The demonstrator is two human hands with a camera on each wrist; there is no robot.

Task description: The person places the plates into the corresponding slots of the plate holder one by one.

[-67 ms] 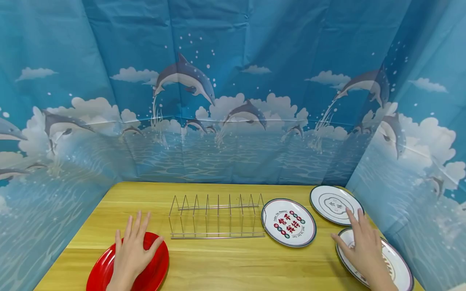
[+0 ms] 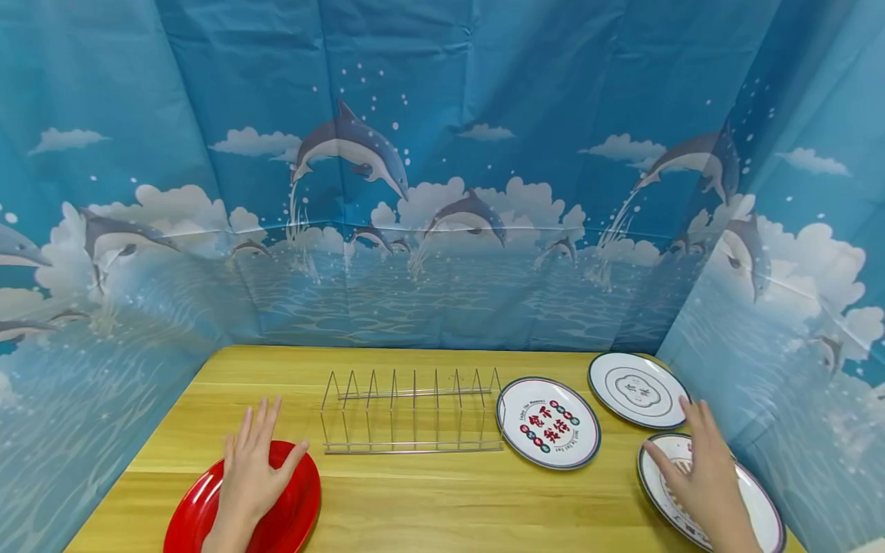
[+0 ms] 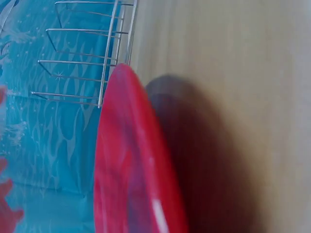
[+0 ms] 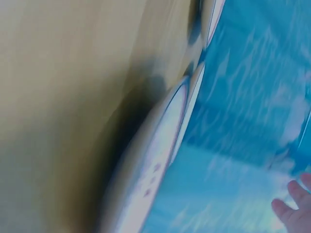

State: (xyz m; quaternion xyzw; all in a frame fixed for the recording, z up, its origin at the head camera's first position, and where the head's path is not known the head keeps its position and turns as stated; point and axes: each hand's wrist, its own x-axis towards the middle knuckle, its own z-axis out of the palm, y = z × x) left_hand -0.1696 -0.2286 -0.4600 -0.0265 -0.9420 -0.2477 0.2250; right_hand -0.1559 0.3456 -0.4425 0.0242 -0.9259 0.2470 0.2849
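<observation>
Head view: spread hands, rims at risk

I see the left hand [image 2: 252,476] spread above the red plate [image 2: 297,499], the right hand [image 2: 708,480] spread above the nearer white plate [image 2: 760,511]; neither grips anything. Pressing flat with the right could, I judge, skid its plate into the far white plate [image 2: 615,388], ahead-left. A hard left push could jolt the wire rack [image 2: 415,452], ahead-right.

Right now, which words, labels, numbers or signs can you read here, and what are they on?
"Enjoy the Moment": curved on the leftmost white plate.
"食不我待": red, on the same plate; its other small print is unreadable.
Farthest white plate: central characters too blurred.
Nearest white plate: markings partly covered by the right hand, unreadable.
</observation>
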